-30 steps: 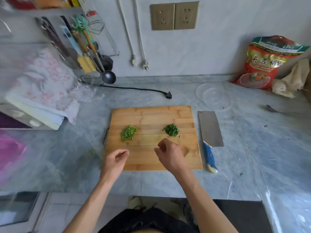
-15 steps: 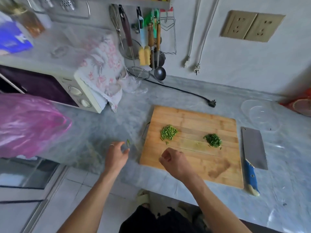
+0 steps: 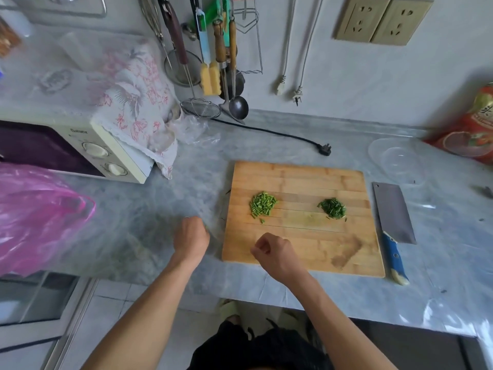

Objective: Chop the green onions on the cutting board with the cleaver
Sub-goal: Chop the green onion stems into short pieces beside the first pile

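The board [image 3: 301, 236] lies flat on the grey surface [image 3: 186, 182], its near edge close to the surface's front lip and its left edge just beside the left hand [image 3: 190, 240]. Two heaps of green onions rest on the board, well apart: a paler, chunkier heap [image 3: 262, 204] toward the left and a darker, finer heap [image 3: 333, 208] toward the right, with bare wood between them and across the whole near half. The cleaver [image 3: 393, 222] lies flat on the surface just beside the board's right edge, blade away, blue handle toward the person, untouched. Open surface runs left of the board up to a microwave [image 3: 88, 153] and a pink bag [image 3: 40, 217]; a clear bowl [image 3: 397, 161] sits beyond the cleaver. The left hand hovers over the surface off the board's left edge, knuckles up, fingers curled into a loose fist; whether that grip holds anything cannot be told. The right hand [image 3: 277, 255] hangs over the board's near-left corner, fingers curled inward with the tips pinched together, its grip seemingly empty. Both forearms reach in from below.
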